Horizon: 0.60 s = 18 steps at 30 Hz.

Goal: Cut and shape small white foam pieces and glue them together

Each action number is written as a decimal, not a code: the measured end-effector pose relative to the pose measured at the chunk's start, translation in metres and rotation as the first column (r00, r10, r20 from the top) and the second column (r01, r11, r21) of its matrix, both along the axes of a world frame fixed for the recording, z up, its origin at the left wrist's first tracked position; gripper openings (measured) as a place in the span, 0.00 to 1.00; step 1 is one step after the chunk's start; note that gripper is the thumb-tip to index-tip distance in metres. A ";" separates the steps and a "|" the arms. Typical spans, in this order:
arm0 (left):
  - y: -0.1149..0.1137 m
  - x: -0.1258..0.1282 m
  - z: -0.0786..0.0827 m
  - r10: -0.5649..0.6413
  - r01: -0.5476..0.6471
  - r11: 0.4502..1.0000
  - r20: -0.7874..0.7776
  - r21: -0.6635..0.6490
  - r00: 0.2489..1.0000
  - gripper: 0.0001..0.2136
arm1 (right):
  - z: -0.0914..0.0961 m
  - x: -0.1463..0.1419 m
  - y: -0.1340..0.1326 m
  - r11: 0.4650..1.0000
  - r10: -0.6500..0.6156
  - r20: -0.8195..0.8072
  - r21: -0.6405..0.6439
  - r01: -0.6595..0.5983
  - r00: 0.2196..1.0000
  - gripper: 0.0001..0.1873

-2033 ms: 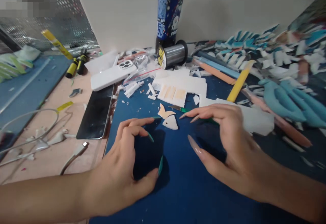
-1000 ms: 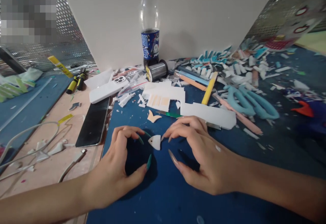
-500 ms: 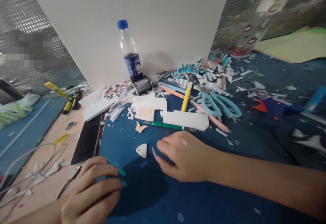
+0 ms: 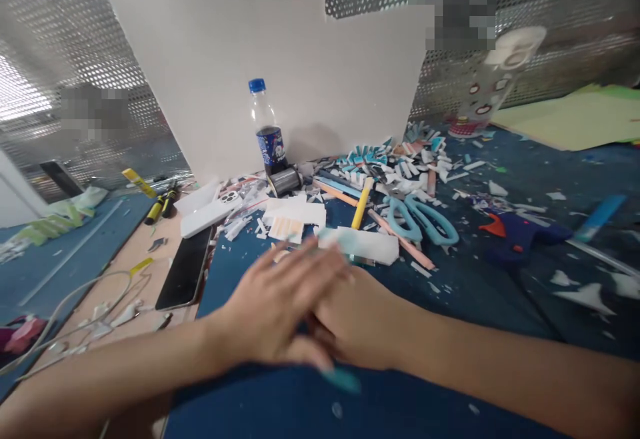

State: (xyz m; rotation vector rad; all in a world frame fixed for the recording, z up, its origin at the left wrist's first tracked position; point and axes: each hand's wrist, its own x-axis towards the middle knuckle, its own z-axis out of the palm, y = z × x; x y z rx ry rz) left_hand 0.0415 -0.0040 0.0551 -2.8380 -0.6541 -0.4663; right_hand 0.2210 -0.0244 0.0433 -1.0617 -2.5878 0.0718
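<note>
My left hand (image 4: 273,312) lies across the top of my right hand (image 4: 365,322) over the dark blue cutting mat (image 4: 450,292). The left fingers stretch out towards a white foam block (image 4: 367,244) and are smeared by motion, with nothing seen in them. The right hand rests on the mat, its fingers covered by the left hand. The small white cut-out shape seen earlier is hidden under the hands.
Behind the hands are a yellow stick (image 4: 361,204), light blue scissors (image 4: 423,219), a blue glue gun (image 4: 520,232), a wire spool (image 4: 285,181), a cola bottle (image 4: 267,134) and foam scraps. A white phone (image 4: 207,216), a black phone (image 4: 184,276) and cables (image 4: 75,299) lie at left.
My left hand has swung right and forward, over my right hand. The small white cut-out is covered now. The camera has tilted up, showing more of the wall.
</note>
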 end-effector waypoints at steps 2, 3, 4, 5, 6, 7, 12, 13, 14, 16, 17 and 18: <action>0.018 0.000 0.004 0.254 -0.257 0.966 0.084 0.029 0.963 0.41 | 0.003 0.002 0.000 1.000 0.006 0.046 0.011 -0.007 0.999 0.11; 0.026 -0.003 0.006 0.295 -0.300 0.953 0.108 0.037 0.949 0.40 | 0.004 0.003 0.001 1.000 0.001 0.062 0.011 -0.002 0.998 0.12; 0.033 -0.006 0.008 0.328 -0.335 0.941 0.124 0.039 0.936 0.36 | 0.005 0.004 0.002 1.000 -0.012 0.065 0.013 0.011 0.998 0.12; 0.038 -0.011 0.010 0.368 -0.376 0.926 0.137 0.036 0.920 0.30 | 0.006 0.004 0.003 1.000 -0.021 0.061 0.014 0.020 0.998 0.13; 0.041 -0.015 0.012 0.407 -0.415 0.909 0.145 0.032 0.902 0.25 | 0.005 0.004 0.003 1.000 -0.021 0.053 0.014 0.021 0.998 0.13; 0.043 -0.019 0.012 0.452 -0.460 0.888 0.146 0.024 0.880 0.22 | 0.004 0.004 0.004 1.000 -0.022 0.040 0.014 0.021 0.999 0.14; 0.048 -0.029 0.003 0.603 -0.603 0.797 -0.002 -0.040 0.798 0.16 | -0.005 0.004 0.011 0.999 -0.040 -0.034 0.016 0.041 0.999 0.17; 0.050 -0.029 0.000 0.607 -0.610 0.791 -0.054 -0.057 0.793 0.16 | -0.007 0.005 0.012 0.999 -0.045 -0.046 0.015 0.046 0.998 0.18; 0.051 -0.028 -0.003 0.607 -0.614 0.786 -0.104 -0.073 0.788 0.17 | -0.009 0.006 0.014 0.999 -0.050 -0.059 0.012 0.050 0.997 0.19; 0.055 -0.025 -0.008 0.591 -0.616 0.780 -0.192 -0.109 0.783 0.19 | -0.012 0.007 0.017 0.998 -0.059 -0.083 0.006 0.060 0.995 0.19; 0.056 -0.024 -0.009 0.576 -0.611 0.781 -0.231 -0.130 0.784 0.19 | -0.013 0.007 0.019 0.998 -0.063 -0.096 0.002 0.063 0.993 0.20; 0.057 -0.023 -0.010 0.556 -0.604 0.782 -0.266 -0.152 0.787 0.19 | -0.015 0.008 0.020 0.998 -0.066 -0.107 -0.002 0.066 0.992 0.20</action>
